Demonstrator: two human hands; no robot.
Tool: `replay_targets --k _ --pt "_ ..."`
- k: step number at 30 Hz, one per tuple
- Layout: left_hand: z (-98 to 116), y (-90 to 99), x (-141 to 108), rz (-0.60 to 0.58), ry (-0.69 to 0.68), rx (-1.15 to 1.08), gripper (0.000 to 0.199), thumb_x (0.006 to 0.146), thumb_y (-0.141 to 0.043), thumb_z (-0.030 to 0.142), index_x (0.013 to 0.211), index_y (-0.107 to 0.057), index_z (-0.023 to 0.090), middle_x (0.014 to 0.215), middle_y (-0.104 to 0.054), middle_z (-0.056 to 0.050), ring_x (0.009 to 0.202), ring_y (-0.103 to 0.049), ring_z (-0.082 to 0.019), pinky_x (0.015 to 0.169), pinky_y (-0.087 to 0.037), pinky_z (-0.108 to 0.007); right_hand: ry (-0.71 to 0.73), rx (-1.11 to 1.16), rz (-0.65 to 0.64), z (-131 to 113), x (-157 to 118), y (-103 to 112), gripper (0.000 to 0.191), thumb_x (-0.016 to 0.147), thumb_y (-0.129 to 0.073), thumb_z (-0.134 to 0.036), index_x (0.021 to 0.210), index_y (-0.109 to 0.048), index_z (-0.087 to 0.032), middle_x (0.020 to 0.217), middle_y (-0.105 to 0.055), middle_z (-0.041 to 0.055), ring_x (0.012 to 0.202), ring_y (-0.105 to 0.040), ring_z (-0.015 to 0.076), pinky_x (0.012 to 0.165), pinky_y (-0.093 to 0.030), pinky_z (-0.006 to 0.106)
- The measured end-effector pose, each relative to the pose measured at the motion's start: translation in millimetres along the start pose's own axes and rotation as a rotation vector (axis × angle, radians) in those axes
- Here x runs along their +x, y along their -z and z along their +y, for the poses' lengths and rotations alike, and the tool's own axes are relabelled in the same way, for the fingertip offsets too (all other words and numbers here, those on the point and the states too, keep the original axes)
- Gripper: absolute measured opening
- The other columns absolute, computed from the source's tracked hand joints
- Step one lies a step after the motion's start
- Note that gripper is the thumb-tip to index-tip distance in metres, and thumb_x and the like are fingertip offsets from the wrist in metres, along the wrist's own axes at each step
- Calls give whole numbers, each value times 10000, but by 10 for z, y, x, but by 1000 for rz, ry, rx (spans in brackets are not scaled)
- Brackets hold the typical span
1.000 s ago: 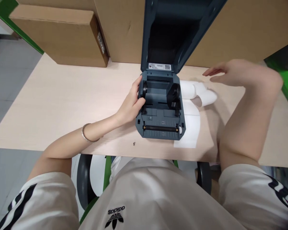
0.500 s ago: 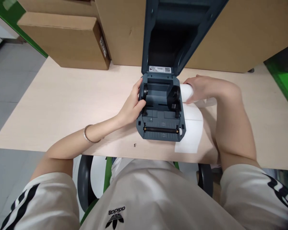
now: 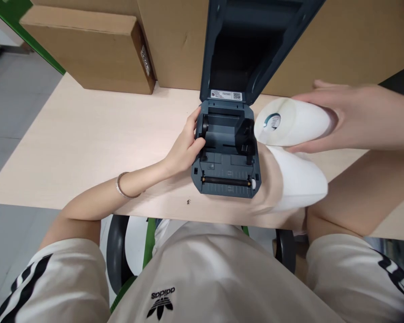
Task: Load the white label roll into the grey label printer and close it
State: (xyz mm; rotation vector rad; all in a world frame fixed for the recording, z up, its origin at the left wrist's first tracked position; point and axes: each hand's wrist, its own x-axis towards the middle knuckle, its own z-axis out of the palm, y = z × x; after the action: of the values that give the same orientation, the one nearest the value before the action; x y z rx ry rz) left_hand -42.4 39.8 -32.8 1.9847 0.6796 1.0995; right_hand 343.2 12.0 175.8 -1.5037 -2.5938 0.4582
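While a brown cardboard box (image 3: 81,56) is standing at the left, its side label (image 3: 145,60) is showing print too small to read. A textured bracelet (image 3: 118,188) is circling one wrist, and the white shirt (image 3: 202,269) is displaying "adidas" (upside down from this view). The left hand (image 3: 185,150) is reaching forward, its fingers pinching the left wall of a dark blue-grey plastic printer (image 3: 227,161), which is sitting open on the surface (image 3: 104,125); inside its raised lid (image 3: 249,49), a sticker (image 3: 226,95) is bearing a QR code. Just right of it, a smooth white paper roll (image 3: 299,119) is showing teal at its core, its loose strip (image 3: 299,179) curving below; the right hand (image 3: 353,116) is extending sideways, fingers curling around the roll's far end.
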Motion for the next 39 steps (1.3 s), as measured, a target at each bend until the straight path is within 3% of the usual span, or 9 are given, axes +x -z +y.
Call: replay_targets --k 3,5,10,15,20,27,31,35,39 --pt "7 2 -5 -4 4 -5 990 1109 -577 818 1885 -145 379 2059 -200 -95 1892 -296 -428 1576 -241 -613 79 42 89 -282 102 -86 774 839 -803 -938 1375 -830 -381 1339 -844 54 1432 -751 524 1286 -562 727" --pt "16 -1 -10 -2 17 -7 988 1111 -576 809 1887 -139 380 2059 -197 -98 1895 -285 -434 1578 -223 -626 123 33 162 -471 212 -201 695 837 -808 -844 1299 -836 -327 1300 -848 83 1295 -805 488 1162 -634 675" --pt "59 -26 -9 1 54 -24 960 1128 -577 763 1886 -126 384 2069 -161 -85 1916 -230 -429 1589 -186 -630 68 -46 233 -755 458 -463 637 816 -815 -584 1431 -775 -420 1456 -842 18 1404 -756 454 1311 -555 617" --pt "96 -45 -5 8 68 -40 917 1145 -575 709 1885 -149 375 2071 -157 -69 1926 -191 -432 1599 -151 -638 126 -82 144 -701 605 -565 647 755 -813 -575 1309 -823 -240 1304 -866 145 1261 -782 494 1251 -538 647" --pt "63 -28 -13 16 55 -23 923 1132 -606 687 1884 -167 379 2069 -172 -62 1923 -208 -433 1597 -187 -629 128 -133 109 -656 733 -741 671 795 -792 -515 1379 -806 -185 1386 -854 207 1355 -745 508 1363 -428 678" --pt "63 -42 -23 30 49 -8 870 1165 -565 689 1886 -175 398 2059 -215 -41 1913 -244 -430 1597 -204 -627 93 -208 32 -615 849 -977 664 813 -873 -496 1444 -814 -298 1356 -876 102 1336 -766 480 1322 -482 700" --pt "60 -41 -23 24 32 -13 882 1162 -572 690 1890 -171 395 2056 -219 -42 1911 -250 -425 1597 -195 -613 108 -195 36 -743 701 -910 681 1012 -758 -549 1610 -752 -222 1549 -809 165 1448 -734 500 1325 -489 729" --pt "52 -11 -17 6 10 9 867 1164 -559 657 1892 -178 381 2049 -234 -54 1900 -290 -403 1584 -237 -582 250 -126 121 -954 256 -853 608 1209 -499 -533 1657 -720 -187 1624 -770 171 1474 -745 450 1238 -602 670" --pt "55 4 -12 11 20 21 885 1147 -575 682 1886 -197 372 2044 -251 -63 1889 -312 -399 1575 -256 -552 433 -49 7 -1062 -214 -964 720 1243 -492 -621 1766 -633 -147 1804 -627 208 1616 -665 430 1256 -640 623"
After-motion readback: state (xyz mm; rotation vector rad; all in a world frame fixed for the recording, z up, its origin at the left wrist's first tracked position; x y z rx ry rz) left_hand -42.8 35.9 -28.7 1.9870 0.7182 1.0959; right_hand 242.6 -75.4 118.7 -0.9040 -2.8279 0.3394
